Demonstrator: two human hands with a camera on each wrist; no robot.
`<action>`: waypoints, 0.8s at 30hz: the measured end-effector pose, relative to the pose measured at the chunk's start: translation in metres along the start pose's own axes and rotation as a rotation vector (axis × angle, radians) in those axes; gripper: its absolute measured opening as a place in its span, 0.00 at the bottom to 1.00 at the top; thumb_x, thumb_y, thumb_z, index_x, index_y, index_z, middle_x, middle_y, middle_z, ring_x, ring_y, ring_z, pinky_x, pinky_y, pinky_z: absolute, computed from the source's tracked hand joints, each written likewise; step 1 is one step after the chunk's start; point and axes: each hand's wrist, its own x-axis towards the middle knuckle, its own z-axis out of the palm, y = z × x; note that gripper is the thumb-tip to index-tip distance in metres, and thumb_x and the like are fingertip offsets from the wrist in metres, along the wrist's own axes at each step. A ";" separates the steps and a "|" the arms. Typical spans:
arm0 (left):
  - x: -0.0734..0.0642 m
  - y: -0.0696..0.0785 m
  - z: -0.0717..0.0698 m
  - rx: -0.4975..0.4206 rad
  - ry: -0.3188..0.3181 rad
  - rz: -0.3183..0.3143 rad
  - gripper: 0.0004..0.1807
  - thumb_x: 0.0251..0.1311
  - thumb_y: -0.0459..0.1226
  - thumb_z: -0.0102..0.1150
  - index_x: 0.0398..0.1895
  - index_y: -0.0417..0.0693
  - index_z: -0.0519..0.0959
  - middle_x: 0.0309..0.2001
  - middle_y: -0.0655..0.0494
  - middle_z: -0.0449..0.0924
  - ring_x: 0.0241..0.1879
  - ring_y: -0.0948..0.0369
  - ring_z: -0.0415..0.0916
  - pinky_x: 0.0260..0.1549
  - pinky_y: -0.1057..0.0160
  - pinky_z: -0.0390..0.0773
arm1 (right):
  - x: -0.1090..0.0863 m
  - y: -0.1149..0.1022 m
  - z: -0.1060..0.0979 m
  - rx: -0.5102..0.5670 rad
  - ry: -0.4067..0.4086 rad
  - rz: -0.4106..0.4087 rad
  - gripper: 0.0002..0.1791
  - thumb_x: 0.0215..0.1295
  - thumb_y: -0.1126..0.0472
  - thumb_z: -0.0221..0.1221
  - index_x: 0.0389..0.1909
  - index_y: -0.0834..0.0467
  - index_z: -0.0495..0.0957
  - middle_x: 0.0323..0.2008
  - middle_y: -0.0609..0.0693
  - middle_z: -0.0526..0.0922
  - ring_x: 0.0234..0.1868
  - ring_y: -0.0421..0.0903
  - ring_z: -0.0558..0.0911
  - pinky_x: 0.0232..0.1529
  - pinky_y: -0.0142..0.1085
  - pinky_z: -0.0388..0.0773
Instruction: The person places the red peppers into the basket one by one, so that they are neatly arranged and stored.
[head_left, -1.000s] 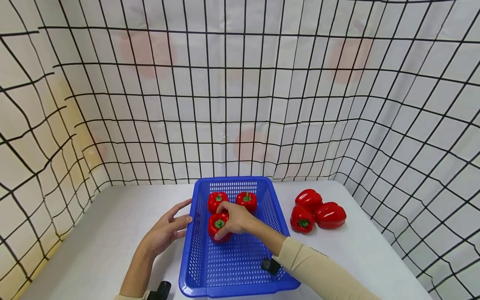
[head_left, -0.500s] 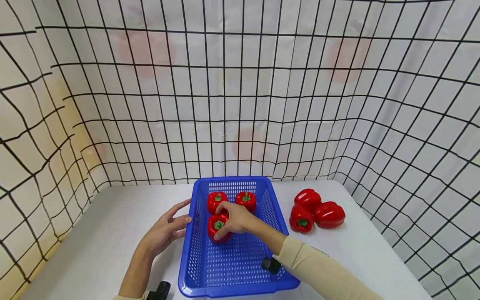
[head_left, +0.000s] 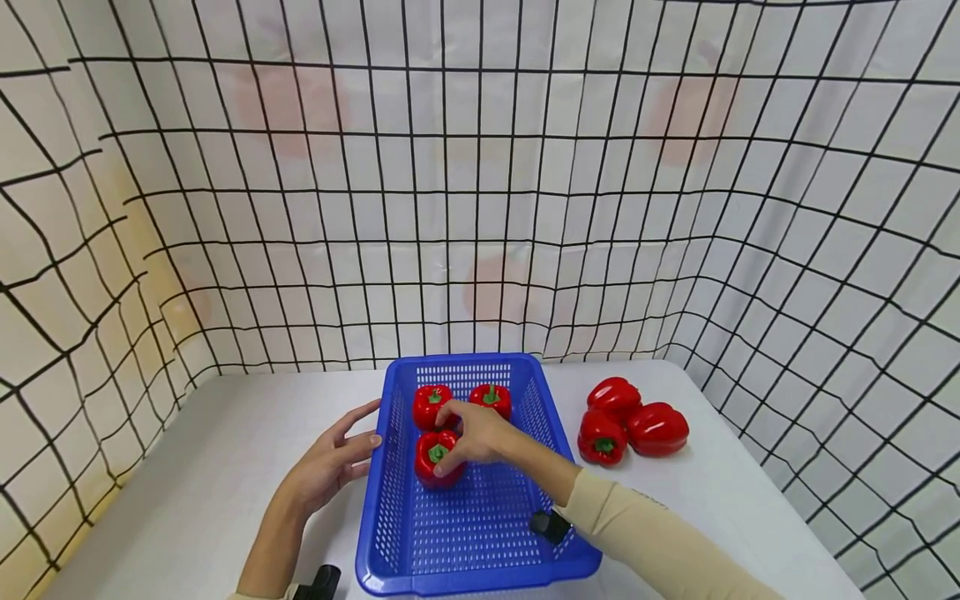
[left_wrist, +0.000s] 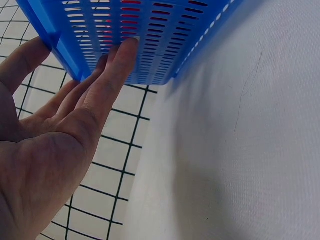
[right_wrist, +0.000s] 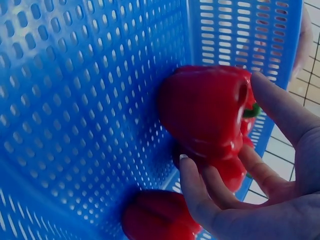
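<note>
A blue plastic basket (head_left: 480,575) with slotted walls stands on the white table. Inside are three red bell peppers with green stems: a front one (head_left: 427,471), a back-left one (head_left: 429,404) and a back-right one (head_left: 491,400). My right hand (head_left: 480,433) is over the front bell pepper (right_wrist: 200,110), fingers spread loosely around it; the thumb is at its stem end in the right wrist view. Outside the basket, my left hand (head_left: 326,467) rests against the left wall with fairly straight fingers (left_wrist: 107,82) touching the slotted side (left_wrist: 150,40).
Three more red bell peppers (head_left: 656,429) lie in a cluster on the table (head_left: 720,517), right of the basket. A black grid net (head_left: 465,242) over white sheeting encloses the back and both sides.
My right hand's fingers have loosened and lifted slightly up and to the right from the front bell pepper, which stays in place. The left hand keeps its position.
</note>
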 end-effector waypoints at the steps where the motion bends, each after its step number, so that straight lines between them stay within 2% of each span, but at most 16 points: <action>1: 0.000 0.000 0.000 -0.002 0.000 0.000 0.42 0.69 0.41 0.61 0.81 0.60 0.52 0.72 0.39 0.69 0.59 0.45 0.82 0.54 0.49 0.83 | -0.001 0.000 -0.002 0.003 -0.001 0.000 0.34 0.43 0.58 0.81 0.52 0.50 0.77 0.49 0.56 0.80 0.49 0.53 0.78 0.45 0.49 0.86; 6: 0.000 0.000 -0.001 -0.006 -0.005 -0.001 0.42 0.69 0.41 0.61 0.81 0.60 0.52 0.72 0.39 0.69 0.59 0.45 0.82 0.54 0.49 0.83 | -0.006 0.000 -0.012 0.019 -0.020 0.011 0.34 0.44 0.57 0.81 0.53 0.49 0.77 0.53 0.61 0.80 0.49 0.54 0.78 0.44 0.48 0.85; 10: 0.001 -0.001 -0.001 -0.009 -0.002 -0.005 0.41 0.69 0.41 0.61 0.81 0.61 0.52 0.72 0.39 0.69 0.59 0.45 0.82 0.54 0.49 0.83 | -0.010 0.001 -0.020 0.010 -0.027 -0.002 0.35 0.44 0.55 0.81 0.56 0.49 0.77 0.54 0.61 0.80 0.52 0.54 0.77 0.44 0.47 0.85; 16: 0.000 -0.001 0.000 -0.019 0.003 -0.005 0.41 0.69 0.40 0.61 0.81 0.60 0.52 0.72 0.39 0.69 0.59 0.45 0.81 0.55 0.49 0.82 | -0.019 0.002 -0.033 -0.030 0.004 -0.023 0.36 0.45 0.55 0.80 0.57 0.49 0.76 0.52 0.58 0.81 0.51 0.52 0.79 0.42 0.46 0.86; 24: 0.000 0.000 0.001 -0.031 0.001 -0.002 0.41 0.69 0.40 0.61 0.81 0.60 0.52 0.72 0.39 0.68 0.60 0.45 0.81 0.54 0.49 0.83 | -0.036 0.013 -0.051 -0.055 0.041 0.002 0.38 0.46 0.50 0.79 0.60 0.46 0.76 0.54 0.57 0.82 0.53 0.52 0.81 0.45 0.50 0.87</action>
